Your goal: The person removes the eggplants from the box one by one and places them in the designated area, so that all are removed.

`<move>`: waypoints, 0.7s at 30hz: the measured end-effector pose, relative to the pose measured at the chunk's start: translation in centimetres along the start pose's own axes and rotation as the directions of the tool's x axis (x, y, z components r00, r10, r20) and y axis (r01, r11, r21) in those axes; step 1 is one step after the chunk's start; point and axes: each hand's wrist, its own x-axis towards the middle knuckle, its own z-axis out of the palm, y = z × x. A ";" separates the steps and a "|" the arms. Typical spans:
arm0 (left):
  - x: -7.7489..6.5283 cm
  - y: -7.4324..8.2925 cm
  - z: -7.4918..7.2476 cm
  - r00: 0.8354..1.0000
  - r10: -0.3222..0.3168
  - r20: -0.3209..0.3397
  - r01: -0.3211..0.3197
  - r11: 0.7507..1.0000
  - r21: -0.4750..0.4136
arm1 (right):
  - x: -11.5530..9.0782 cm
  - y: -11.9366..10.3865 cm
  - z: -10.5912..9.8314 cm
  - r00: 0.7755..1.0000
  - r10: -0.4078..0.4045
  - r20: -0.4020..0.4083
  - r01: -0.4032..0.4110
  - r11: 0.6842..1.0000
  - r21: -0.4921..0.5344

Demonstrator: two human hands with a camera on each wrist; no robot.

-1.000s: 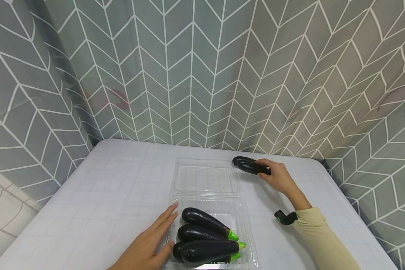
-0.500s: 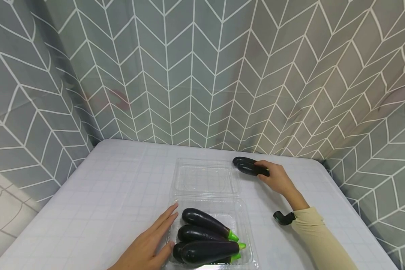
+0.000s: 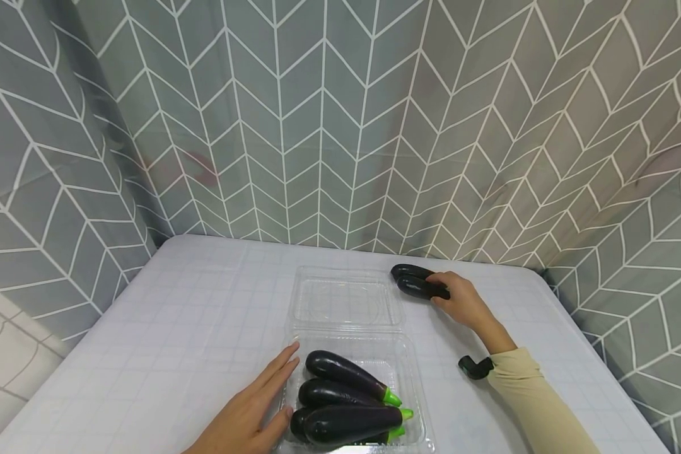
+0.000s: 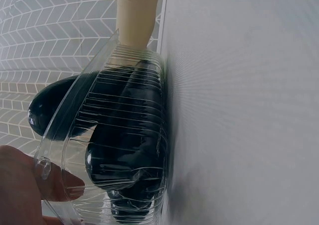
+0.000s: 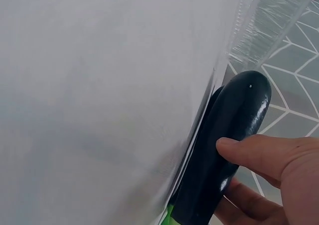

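My right hand [image 3: 464,301] grips a dark purple eggplant [image 3: 417,287] near its stem end at the back right of the table. It lies alongside another eggplant [image 3: 407,269]. In the right wrist view the thumb presses the side of the held eggplant [image 5: 227,115], and a green stem [image 5: 170,215] shows low down. My left hand [image 3: 250,410] rests with extended fingers at the left rim of a clear plastic clamshell container [image 3: 420,384]. Several eggplants [image 3: 352,424] with bright green stems are piled in its base. The left wrist view shows the pile [image 4: 127,135] through the ribbed wall.
The container's hinged lid [image 3: 346,301] lies open toward the back of the table [image 3: 204,302]. A black wrist-worn device [image 3: 477,367] sticks out from the right sleeve. Patterned grey curtains [image 3: 329,126] border the back and sides.
My right hand has shifted slightly left and down with the eggplant, whose stem end has dropped toward the table beside the other eggplant. The left hand and the container have stayed put.
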 end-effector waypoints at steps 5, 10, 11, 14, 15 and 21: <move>0.0 0.0 0.0 1.000 0.007 -0.002 -0.007 1.000 -0.002 | 0.1 0.2 0.2 1.000 0.002 -0.001 -0.002 1.000 -0.006; 0.0 0.0 0.0 1.000 0.001 0.000 -0.001 1.000 0.008 | 0.2 0.2 0.3 1.000 0.012 0.018 -0.011 1.000 -0.016; 0.0 0.1 0.0 1.000 -0.002 0.001 0.002 1.000 0.009 | 0.2 0.1 0.3 1.000 0.014 0.022 -0.014 1.000 -0.015; 0.0 0.1 0.0 1.000 -0.007 0.004 0.007 1.000 0.009 | 0.2 0.0 0.3 0.999 0.028 0.030 -0.027 1.000 -0.014; 0.0 0.1 0.0 1.000 -0.008 0.005 0.008 1.000 0.009 | 0.2 0.0 0.3 0.999 0.031 0.031 -0.031 0.999 -0.014; 0.0 0.2 0.0 0.999 -0.046 0.022 0.046 0.999 -0.003 | 0.1 -0.1 0.2 0.999 0.035 0.023 -0.035 0.999 -0.016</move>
